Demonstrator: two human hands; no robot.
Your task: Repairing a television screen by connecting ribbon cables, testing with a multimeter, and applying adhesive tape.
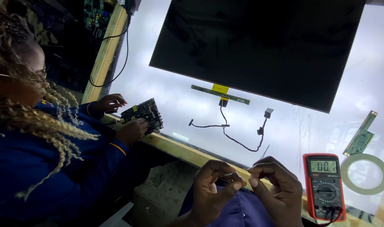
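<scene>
Both of the person's hands are raised at the near edge of the lit desk (284,126), just left of the red multimeter (325,187); the left hand (213,189) and the right hand (274,185) meet fingertip to fingertip, each pinching an end of a thin metal piece (234,173), possibly a wire or pin, too small to identify. Judged from its size, the piece is very light, stiff enough to hold its line yet easily bent or dropped; a grip at the two ends with fingertips, as shown, looks the sound one.

Left of the multimeter and further onto the desk lies a black cable harness (238,128) leading up to a narrow green strip board (219,94) beneath a large dark display panel (259,46); right of the multimeter sit a roll of tape (365,173) and a second green board (361,135).

Far left of the multimeter, a co-worker in a blue jacket holds a black circuit board (142,115) with both hands.
</scene>
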